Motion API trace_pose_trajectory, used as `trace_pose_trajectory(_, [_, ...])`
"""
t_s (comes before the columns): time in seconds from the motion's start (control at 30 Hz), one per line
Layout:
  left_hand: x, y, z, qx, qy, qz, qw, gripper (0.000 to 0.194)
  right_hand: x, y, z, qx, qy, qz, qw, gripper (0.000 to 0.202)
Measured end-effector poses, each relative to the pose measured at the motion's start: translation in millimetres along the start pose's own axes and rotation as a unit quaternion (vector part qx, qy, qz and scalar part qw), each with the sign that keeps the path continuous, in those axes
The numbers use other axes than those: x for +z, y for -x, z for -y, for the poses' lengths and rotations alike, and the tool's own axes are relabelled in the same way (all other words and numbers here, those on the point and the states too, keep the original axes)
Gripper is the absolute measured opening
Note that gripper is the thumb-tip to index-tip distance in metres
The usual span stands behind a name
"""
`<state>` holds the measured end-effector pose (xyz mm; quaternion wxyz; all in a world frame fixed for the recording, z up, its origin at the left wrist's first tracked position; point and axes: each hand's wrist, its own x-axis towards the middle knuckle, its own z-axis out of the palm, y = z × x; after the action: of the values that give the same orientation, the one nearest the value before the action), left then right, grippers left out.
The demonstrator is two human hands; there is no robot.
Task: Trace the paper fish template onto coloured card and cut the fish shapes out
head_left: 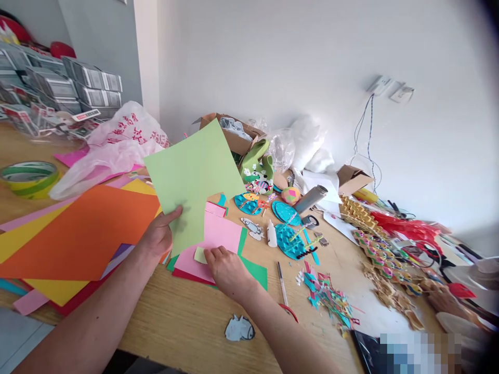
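My left hand grips a large sheet of light green paper by its lower left edge, thumb in front, holding it up at a tilt. A corner piece is cut out of the sheet at its lower right. My right hand is closed on a small light green paper piece, resting over a pink sheet. Green paper and red paper lie beneath the pink one. Nearer to me lies a cut-out paper fish. A pen and a partly hidden red handle are right of my right forearm.
Stacked coloured paper and green tape lie to the left. Blue paper discs, a glue bottle, a grey cylinder and paper scraps are on the right. A phone sits at the front right.
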<state>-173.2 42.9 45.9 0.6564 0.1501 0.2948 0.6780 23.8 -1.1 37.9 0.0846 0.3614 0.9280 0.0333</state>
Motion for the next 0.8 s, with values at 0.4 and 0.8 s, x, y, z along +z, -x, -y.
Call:
trace_pose_trajectory(0.4, [-1.1, -2, 1, -0.005, -0.007, 0.008, 1.0, 0.033, 7, -15, -15, 0.131, -0.144, -0.049, 0.98, 0.035])
trace_pose_trajectory(0.8, [-1.2, -2, -2, -0.018, 0.005, -0.036, 0.999, 0.033, 1, -94, -97, 0.265, -0.252, -0.1, 0.925, 0.032])
